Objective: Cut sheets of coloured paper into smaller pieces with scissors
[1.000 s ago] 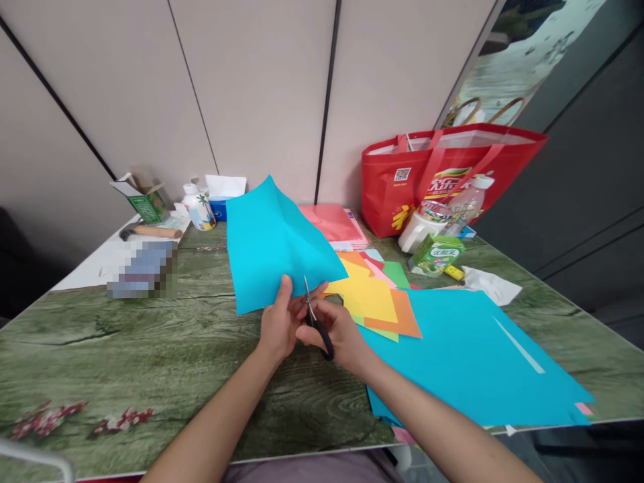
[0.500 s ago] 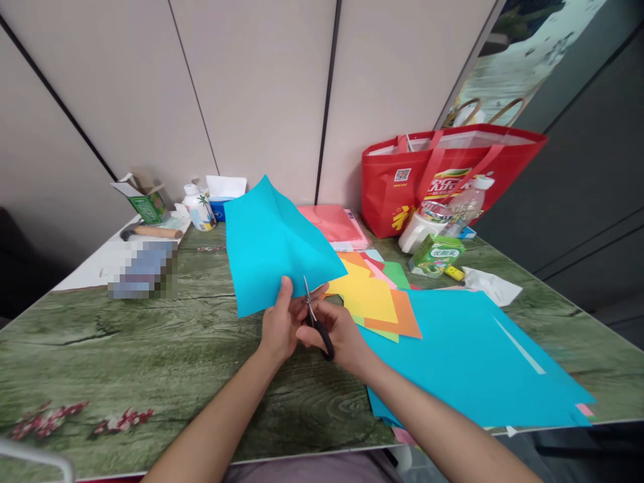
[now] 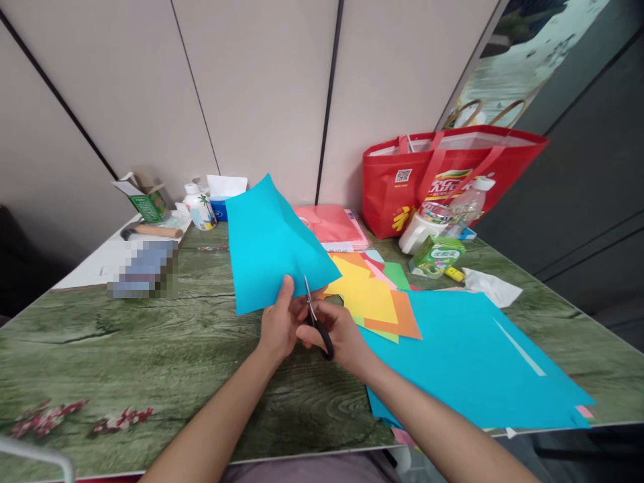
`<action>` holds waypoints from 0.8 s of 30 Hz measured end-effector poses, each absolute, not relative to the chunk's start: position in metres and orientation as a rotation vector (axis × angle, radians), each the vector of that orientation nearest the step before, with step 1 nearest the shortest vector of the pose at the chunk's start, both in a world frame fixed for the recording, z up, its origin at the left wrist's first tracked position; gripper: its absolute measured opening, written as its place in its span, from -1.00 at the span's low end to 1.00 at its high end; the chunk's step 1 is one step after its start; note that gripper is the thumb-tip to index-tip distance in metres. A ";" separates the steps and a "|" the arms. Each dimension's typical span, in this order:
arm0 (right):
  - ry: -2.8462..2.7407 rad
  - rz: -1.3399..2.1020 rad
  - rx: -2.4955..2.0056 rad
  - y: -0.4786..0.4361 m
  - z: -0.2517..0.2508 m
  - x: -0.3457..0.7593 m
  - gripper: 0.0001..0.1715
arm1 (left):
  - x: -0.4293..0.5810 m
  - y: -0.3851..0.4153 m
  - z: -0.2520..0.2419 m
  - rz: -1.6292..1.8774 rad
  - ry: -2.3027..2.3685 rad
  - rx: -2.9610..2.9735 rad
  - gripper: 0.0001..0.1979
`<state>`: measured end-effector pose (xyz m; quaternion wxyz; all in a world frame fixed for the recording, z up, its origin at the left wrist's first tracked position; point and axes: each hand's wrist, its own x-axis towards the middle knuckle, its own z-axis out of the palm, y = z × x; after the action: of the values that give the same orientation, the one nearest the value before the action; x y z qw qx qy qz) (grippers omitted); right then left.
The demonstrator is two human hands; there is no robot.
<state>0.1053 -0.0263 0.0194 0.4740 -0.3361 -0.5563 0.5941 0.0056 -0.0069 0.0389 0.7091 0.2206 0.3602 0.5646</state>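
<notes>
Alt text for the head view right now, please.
The left hand holds up a blue paper sheet while the right hand holds black-handled scissors at the sheet's near edge, above a green wood-patterned table. At right lie small coloured papers and larger blue sheets, with a red shopping bag behind.

A: Layout? Clock ctr = scissors (image 3: pixel 326 342), 12 = wall.
B: Cut-into sheet (image 3: pixel 274 241) at 11. Sm. paper pile (image 3: pixel 369 302) at 2, overlapping lg. sheets (image 3: pixel 453 362) at 3.
A: Far side?
B: Packet (image 3: pixel 342 228) at 12; bag (image 3: pixel 390 194) at 1:30, w/ mug (image 3: pixel 417 233) then carton (image 3: pixel 443 255) in front.
A: L?
B: Hammer (image 3: pixel 161 231) at 10, open box (image 3: pixel 148 206) behind; bottle (image 3: pixel 201 211) to R, tissue box (image 3: pixel 220 209) next.
</notes>
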 end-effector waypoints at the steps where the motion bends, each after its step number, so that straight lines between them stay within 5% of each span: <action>1: -1.364 1.449 -0.828 -0.026 0.020 0.105 -0.51 | 0.006 -0.007 0.039 1.293 0.827 0.480 -0.58; 24: -1.373 1.390 -0.857 -0.026 0.020 0.106 -0.53 | 0.008 -0.007 0.033 1.448 1.034 0.522 -0.64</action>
<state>0.1061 -0.0259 0.0202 0.4833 -0.3517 -0.5634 0.5704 0.0084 -0.0069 0.0327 0.6003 0.2253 0.4460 0.6245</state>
